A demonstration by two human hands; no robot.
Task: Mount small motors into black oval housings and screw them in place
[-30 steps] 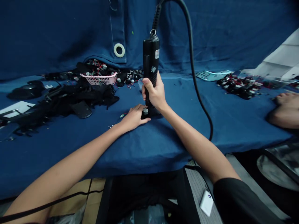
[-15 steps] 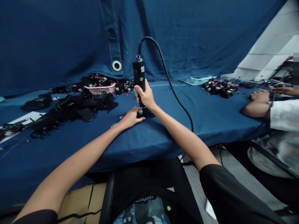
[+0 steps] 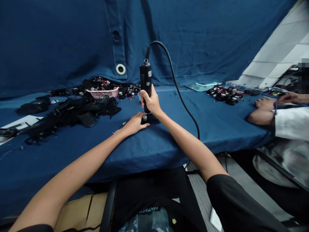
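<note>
My right hand [image 3: 152, 102] is wrapped round a black corded electric screwdriver [image 3: 145, 77], held upright with its cable arching from the top. The tool's lower end points down at a small black part [image 3: 152, 118] on the blue cloth; whether its tip touches cannot be made out. Beside that part, my left hand [image 3: 136, 124] grips its near end between thumb and fingers. A small round grey piece [image 3: 144, 118] shows on the part by the left fingertips. Much of the part is hidden by both hands.
Dark assemblies [image 3: 79, 111] lie heaped on the left, near a pink basket [image 3: 102, 93] of wired parts. Behind on the right stand a light blue basket [image 3: 201, 86] and a pile of wired parts [image 3: 227, 94]. A co-worker's arm [image 3: 262, 114] rests at the far right.
The view has shifted slightly, and the screwdriver sits a little lower and further right in the picture. Both hands keep their holds.
</note>
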